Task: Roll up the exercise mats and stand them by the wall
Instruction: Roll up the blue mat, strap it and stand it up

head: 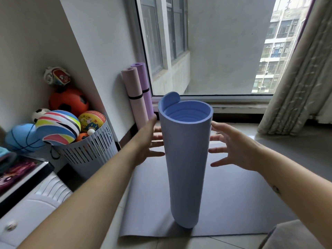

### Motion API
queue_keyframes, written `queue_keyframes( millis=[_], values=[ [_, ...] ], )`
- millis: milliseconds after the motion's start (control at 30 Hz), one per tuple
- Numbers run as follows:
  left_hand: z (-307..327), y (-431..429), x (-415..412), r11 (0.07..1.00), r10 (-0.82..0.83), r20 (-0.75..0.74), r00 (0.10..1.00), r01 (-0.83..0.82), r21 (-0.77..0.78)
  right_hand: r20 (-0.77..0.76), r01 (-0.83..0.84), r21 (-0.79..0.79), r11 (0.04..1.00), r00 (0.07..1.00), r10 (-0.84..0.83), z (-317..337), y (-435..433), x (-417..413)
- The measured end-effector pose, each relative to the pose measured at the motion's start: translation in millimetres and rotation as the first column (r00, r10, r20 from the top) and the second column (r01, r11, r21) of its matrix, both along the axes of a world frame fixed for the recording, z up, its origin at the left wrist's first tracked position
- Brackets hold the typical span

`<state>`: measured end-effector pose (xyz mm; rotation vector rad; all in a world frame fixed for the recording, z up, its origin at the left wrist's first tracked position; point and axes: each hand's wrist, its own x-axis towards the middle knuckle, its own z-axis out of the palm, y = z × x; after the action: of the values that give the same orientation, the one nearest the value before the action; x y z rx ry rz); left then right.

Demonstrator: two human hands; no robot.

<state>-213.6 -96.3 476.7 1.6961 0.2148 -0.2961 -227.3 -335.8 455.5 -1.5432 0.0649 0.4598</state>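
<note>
Blue roll [185,159] is standing on end in front of the window [215,51], sitting on a grey mat [233,203] that's lying flat on the floor below the window. Left hand [149,142] and right hand [233,146] are either side of it near the top, fingers spread and straight, not gripping anything. Can't tell if the fingertips are actually touching the foam or just hovering next to it.

My take: that roll is way too loose. You can see a big hollow down the middle, and one corner of the mat sticks up above the rim on the window side. It'll probably spring open or tip if left like that. I'd close both palms around it, squeeze and twist the layers tighter, and tap the top flush. Then carry it over to the pink roll [134,97] and purple roll [145,87], which stand against the wall [98,51] at the window's left edge. Those two have bands around them, so strapping this one would probably help.

Flat mat isn't rolled yet.
</note>
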Motion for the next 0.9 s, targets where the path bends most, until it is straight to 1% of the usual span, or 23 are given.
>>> queue_keyframes(
  millis=[67, 167, 233, 333, 400, 467, 533, 700, 800, 900],
  values=[
    [13.2, 5.1, 4.2, 0.994, -0.066, -0.057, 0.996, 0.071, 0.085, -0.066, -0.071, -0.032, 0.997, 0.995, 0.069, 11.4, -6.5, 4.0],
    [33.6, 6.9, 7.0, 0.952, -0.205, -0.173, 0.963, 0.238, 0.194, -0.145, -0.165, -0.118, 0.979, 0.978, 0.147, 31.8, -10.7, 9.3],
    [47.9, 2.2, 7.9, 0.92, -0.289, -0.243, 0.926, 0.339, 0.197, -0.166, -0.225, -0.18, 0.958, 0.966, 0.196, 42.6, -5.9, 10.1],
    [62.1, -5.7, 10.3, 0.897, -0.333, -0.299, 0.894, 0.398, 0.191, -0.195, -0.243, -0.232, 0.942, 0.96, 0.2, 50.5, 3.8, 11.9],
    [64.5, -6.9, 14.3, 0.892, -0.337, -0.333, 0.881, 0.412, 0.186, -0.218, -0.233, -0.203, 0.951, 0.958, 0.188, 50.5, 5.4, 13.7],
    [64.2, -6.2, 20.1, 0.896, -0.335, -0.357, 0.872, 0.411, 0.165, -0.234, -0.227, -0.127, 0.965, 0.953, 0.194, 48.7, 4.3, 16.7],
    [61.5, -6.2, 24.6, 0.905, -0.324, -0.369, 0.871, 0.398, 0.147, -0.239, -0.21, -0.084, 0.974, 0.953, 0.185, 45.3, 3.9, 19.3],
    [31.8, -11.6, 23.4, 0.916, -0.307, -0.407, 0.86, 0.384, 0.118, -0.211, -0.118, -0.071, 0.99, 0.972, 0.101, 22.3, 8.7, 23.5],
    [12.6, -13.0, 25.3, 0.949, -0.268, -0.398, 0.877, 0.312, 0.05, -0.226, -0.082, -0.03, 0.996, 0.971, 0.073, 2.5, 10.5, 28.6],
    [-0.6, -11.4, 35.1, 0.961, -0.249, -0.401, 0.881, 0.277, 0.01, -0.24, -0.08, -0.003, 0.997, 0.968, 0.077, -11.3, 10.0, 37.2]
  ],
)
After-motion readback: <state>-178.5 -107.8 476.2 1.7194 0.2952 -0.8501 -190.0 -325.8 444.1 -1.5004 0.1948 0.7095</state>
